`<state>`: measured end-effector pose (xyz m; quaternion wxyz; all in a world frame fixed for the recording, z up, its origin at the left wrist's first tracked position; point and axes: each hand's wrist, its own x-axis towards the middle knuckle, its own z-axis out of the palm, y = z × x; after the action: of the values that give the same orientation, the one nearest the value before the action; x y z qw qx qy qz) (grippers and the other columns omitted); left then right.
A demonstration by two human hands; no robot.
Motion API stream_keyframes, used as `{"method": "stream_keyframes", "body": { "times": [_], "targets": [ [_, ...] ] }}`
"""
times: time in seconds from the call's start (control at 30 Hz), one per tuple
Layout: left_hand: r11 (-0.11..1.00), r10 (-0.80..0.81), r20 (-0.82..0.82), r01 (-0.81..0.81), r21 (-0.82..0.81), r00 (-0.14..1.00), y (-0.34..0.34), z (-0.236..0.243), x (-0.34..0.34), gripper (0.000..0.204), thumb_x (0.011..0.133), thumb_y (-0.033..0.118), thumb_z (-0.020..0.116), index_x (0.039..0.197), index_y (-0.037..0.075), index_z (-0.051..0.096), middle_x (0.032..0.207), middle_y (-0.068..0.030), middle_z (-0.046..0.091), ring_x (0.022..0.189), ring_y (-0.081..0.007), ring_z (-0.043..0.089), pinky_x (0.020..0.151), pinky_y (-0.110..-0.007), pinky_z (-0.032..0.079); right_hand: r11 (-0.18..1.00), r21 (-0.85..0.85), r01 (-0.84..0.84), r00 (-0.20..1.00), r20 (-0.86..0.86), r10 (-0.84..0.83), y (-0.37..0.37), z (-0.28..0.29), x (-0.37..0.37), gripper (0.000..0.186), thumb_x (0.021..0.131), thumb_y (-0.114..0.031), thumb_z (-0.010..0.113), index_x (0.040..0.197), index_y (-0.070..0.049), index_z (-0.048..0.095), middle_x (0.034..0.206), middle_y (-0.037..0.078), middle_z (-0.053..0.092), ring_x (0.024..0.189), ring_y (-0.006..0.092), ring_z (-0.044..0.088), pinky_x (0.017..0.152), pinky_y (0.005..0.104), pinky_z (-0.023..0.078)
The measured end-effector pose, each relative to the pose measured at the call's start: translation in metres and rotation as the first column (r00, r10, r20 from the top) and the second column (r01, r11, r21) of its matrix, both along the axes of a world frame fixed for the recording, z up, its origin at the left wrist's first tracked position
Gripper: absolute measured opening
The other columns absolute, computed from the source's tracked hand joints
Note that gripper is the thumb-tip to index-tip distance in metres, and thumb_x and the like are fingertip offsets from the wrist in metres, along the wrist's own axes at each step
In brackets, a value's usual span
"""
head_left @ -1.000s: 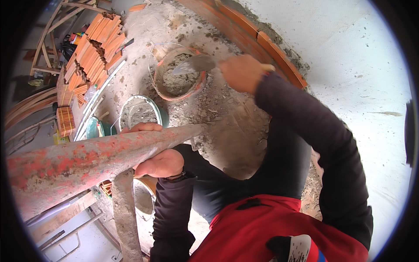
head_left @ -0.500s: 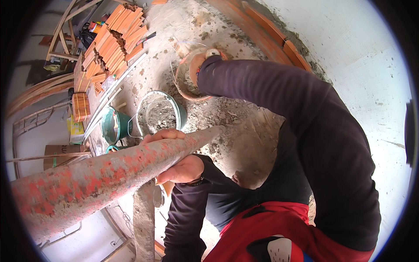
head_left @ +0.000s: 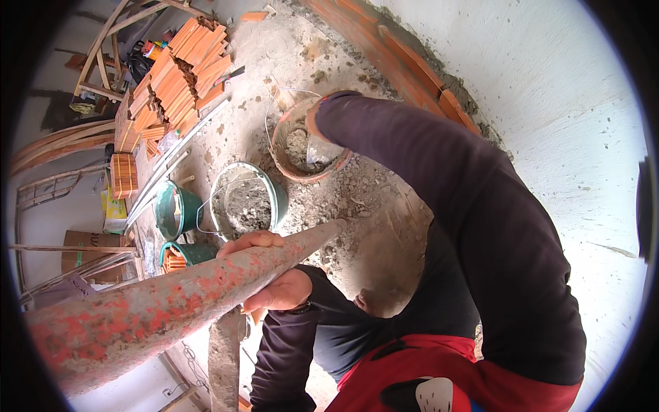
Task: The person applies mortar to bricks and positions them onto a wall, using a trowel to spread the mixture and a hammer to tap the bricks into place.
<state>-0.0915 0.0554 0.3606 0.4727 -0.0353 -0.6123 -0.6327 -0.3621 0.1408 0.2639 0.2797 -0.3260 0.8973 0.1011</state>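
White wall [head_left: 563, 130] right; my left hand [head_left: 283, 291] clasps the pole [head_left: 171, 299], my right hand [head_left: 314, 122], grip hidden, apparently scoops mortar [head_left: 296, 147]; lifting wants a steady trowel [head_left: 321, 152].

"Is it bright in there?"
"Mostly. The white wall [head_left: 570, 137] on the right glares, washing out in its lower part."
"Shadows?"
"Soft brownish shade covers the floor [head_left: 391, 257] between the legs [head_left: 443, 281]. The dark sleeve [head_left: 494, 199] sinks toward black, and the upper left is dim."
"Sharp?"
"Fairly; the stacked terracotta bricks [head_left: 206, 48] read crisply."
"Edges?"
"Black surrounds the round fisheye view, bluish at its rim. The brick row [head_left: 412, 62] bends, and the red-flecked pole [head_left: 158, 305] looks swollen at left."
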Motion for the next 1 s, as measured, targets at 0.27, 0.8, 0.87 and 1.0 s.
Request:
{"method": "stream_keyframes", "body": {
  "times": [0.27, 0.8, 0.87, 1.0],
  "targets": [
    [0.998, -0.031, 0.053, 0.034, -0.048, 0.998, -0.008, 0.000, 0.006, 0.091, 0.088, 0.081, 0.032, 0.129, 0.000, 0.037, 0.083, -0.0181, 0.058, 0.066, -0.0223, 0.056, 0.062, -0.030, 0.046, 0.755, -0.372, 0.541, 0.753, 0.613, -0.237, 0.086, 0.015, 0.039, 0.025, 0.082, -0.025, 0.067, 0.079, -0.001, 0.068, 0.062, 0.006, 0.059, 0.050, 0.0154, 0.057, 0.048, 0.0321, 0.045],
    [0.989, -0.066, 0.015, 0.068, -0.132, 0.998, -0.023, -0.007, 0.009, 0.091, 0.093, 0.075, 0.025, 0.137, -0.004, 0.030, 0.099, -0.0177, 0.053, 0.073, -0.0234, 0.056, 0.065, -0.032, 0.047, 0.308, -0.510, 0.803, 0.584, 0.775, -0.240, 0.190, 0.086, 0.249, 0.017, 0.091, -0.015, 0.061, 0.084, 0.000, 0.061, 0.062, 0.006, 0.057, 0.050, 0.0154, 0.055, 0.048, 0.0288, 0.045],
    [0.982, -0.088, 0.026, 0.091, -0.163, 0.996, -0.022, -0.007, 0.009, 0.091, 0.093, 0.075, 0.023, 0.137, -0.004, 0.029, 0.096, -0.0176, 0.054, 0.073, -0.0230, 0.056, 0.066, -0.032, 0.047, 0.183, -0.347, 0.920, 0.378, 0.910, -0.169, 0.216, 0.076, 0.250, 0.013, 0.094, -0.013, 0.056, 0.088, -0.001, 0.060, 0.061, 0.001, 0.054, 0.046, 0.0095, 0.052, 0.044, 0.0248, 0.044],
    [0.985, -0.077, 0.049, 0.083, -0.151, 0.996, -0.014, -0.003, 0.005, 0.090, 0.094, 0.074, 0.019, 0.135, -0.006, 0.031, 0.091, -0.0181, 0.053, 0.071, -0.0225, 0.055, 0.065, -0.032, 0.047, -0.255, -0.282, 0.925, 0.193, 0.926, -0.324, 0.263, 0.036, 0.231, 0.012, 0.095, -0.012, 0.054, 0.094, 0.000, 0.058, 0.062, 0.000, 0.052, 0.044, 0.0103, 0.050, 0.043, 0.0256, 0.045]
  ]
}}
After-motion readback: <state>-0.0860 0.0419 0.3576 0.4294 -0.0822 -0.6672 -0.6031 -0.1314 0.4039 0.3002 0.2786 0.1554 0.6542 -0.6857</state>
